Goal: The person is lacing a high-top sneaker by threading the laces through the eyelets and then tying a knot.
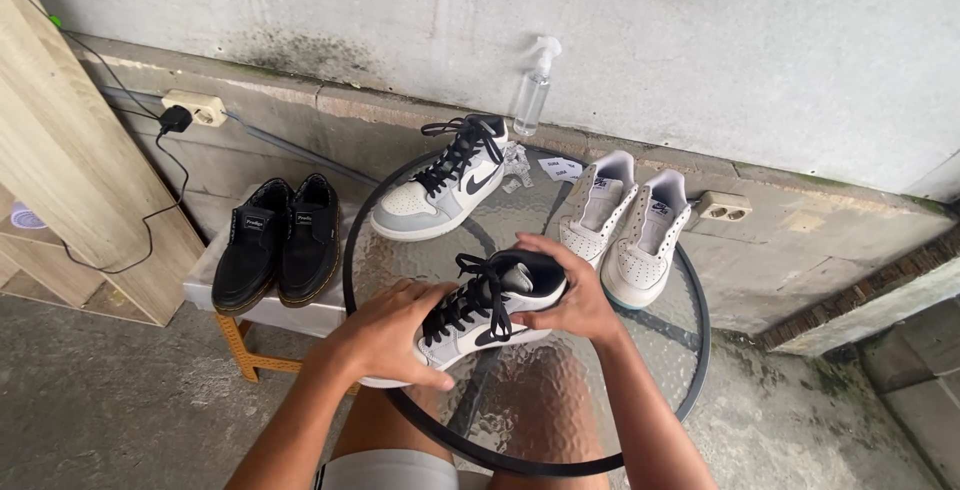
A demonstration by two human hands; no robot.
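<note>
Item 1: your left hand [385,335], nearest to you, fingers curled over the toe of a grey, white and black high-top sneaker with black laces [487,310]. The grip is closed on the shoe.

Item 2: your right hand [575,295], fingers wrapped around the heel and collar of the same sneaker, also closed on it. The shoe sits between both hands, at the near part of the round glass-topped desk with a black rim [690,370]; whether its sole touches the glass, you cannot tell.

Item 3: matching grey, white and black high-top sneaker [445,180], standing upright on the far left part of the desk, toe pointing left and towards you, laces tied loosely.

Item 4: pair of white low-top sneakers without laces [625,225], side by side on the far right part of the desk, touching each other, toes towards you.

Item 5: small crumpled clear plastic wrapper [516,165] and a white paper tag [560,167], between the two groups of shoes.

Item 6: pair of black leather shoes with yellow welt stitching [280,240], on a low white stool [210,280] just left of the desk.

Item 7: clear spray bottle with white nozzle [535,85], upright on the concrete ledge beyond the desk.

Item 8: beige wall socket with a black plug [192,108], far left on the ledge.
</note>
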